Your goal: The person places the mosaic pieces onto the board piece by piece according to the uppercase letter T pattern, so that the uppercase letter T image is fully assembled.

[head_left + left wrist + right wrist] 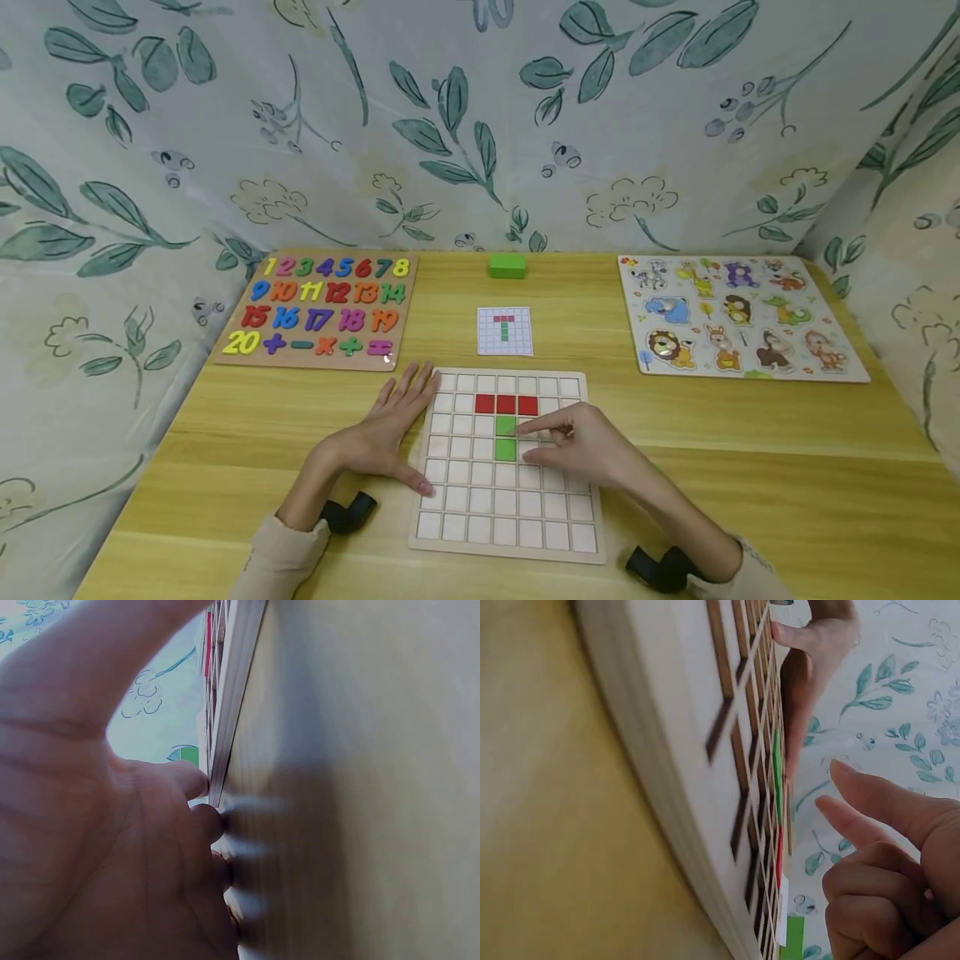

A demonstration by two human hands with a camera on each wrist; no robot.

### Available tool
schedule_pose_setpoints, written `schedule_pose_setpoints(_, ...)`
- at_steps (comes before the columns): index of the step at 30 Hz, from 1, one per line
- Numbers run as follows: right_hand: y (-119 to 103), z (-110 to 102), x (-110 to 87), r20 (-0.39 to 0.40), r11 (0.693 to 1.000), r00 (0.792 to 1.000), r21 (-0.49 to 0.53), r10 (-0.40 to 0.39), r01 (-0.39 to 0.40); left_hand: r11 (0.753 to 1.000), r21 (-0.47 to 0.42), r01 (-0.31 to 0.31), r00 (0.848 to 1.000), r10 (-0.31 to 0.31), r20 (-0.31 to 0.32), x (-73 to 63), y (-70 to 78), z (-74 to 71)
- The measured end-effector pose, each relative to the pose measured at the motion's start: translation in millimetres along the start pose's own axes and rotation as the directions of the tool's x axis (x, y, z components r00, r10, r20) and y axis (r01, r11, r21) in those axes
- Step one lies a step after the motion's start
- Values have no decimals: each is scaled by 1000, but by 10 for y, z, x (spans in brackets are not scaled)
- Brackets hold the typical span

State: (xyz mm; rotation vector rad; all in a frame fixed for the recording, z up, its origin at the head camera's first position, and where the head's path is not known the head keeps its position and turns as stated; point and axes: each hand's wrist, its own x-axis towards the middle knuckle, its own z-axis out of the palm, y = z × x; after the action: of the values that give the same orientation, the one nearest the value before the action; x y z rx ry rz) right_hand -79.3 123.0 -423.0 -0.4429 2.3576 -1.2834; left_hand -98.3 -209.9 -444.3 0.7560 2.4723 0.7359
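A pale wooden grid board (442, 546) lies flat on the table. Three red tiles (506, 404) form a row near its top, and two green tiles (506, 450) sit in a column beneath the middle one. My left hand (382, 437) spreads along the board's left edge, fingertips at its upper corner and thumb over the lower left rim. Over the right part of the board is my right hand (588, 442), index fingertip beside the upper green tile. Between its thumb and index finger (847, 825) there is a gap with nothing in it; the other fingers are curled.
Behind the board lies a white pattern card (487, 343) showing a red and green T, with a green block (507, 266) farther back. A number puzzle (315, 312) lies at back left, an animal puzzle (742, 317) at back right. Patterned cloth (465, 125) hangs behind the table.
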Motion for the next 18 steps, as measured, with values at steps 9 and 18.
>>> schedule_pose_setpoints(9, 302, -545, -454, -112, 993, 986, 22, 121, -119, 1000, 4, -4, 1000, 4, 0, -3, 7, 0)
schedule_pose_setpoints(18, 687, -739, -798, -71, 978, 981, 117, 181, -172, 1000, -6, -15, 1000, 15, -5, 0, 15, -1)
